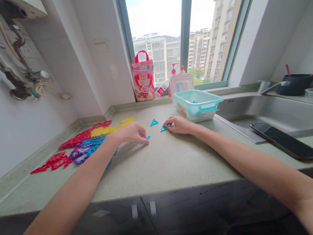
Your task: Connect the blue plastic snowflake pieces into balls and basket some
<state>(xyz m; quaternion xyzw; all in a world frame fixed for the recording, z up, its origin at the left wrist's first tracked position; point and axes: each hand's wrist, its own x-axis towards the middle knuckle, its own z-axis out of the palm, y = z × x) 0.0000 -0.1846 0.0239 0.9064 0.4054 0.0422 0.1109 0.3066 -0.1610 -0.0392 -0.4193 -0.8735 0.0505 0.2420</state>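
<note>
blue pieces (163, 128) lie under left hand (131, 132) and right hand (180, 125), grip unclear, open counter (164, 165) before them.

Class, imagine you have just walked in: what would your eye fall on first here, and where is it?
The bright spread of red, yellow, blue and purple plastic pieces on the left of the countertop strikes first. At the middle, the left hand and right hand rest among small blue pieces, beside a teal box.
</note>
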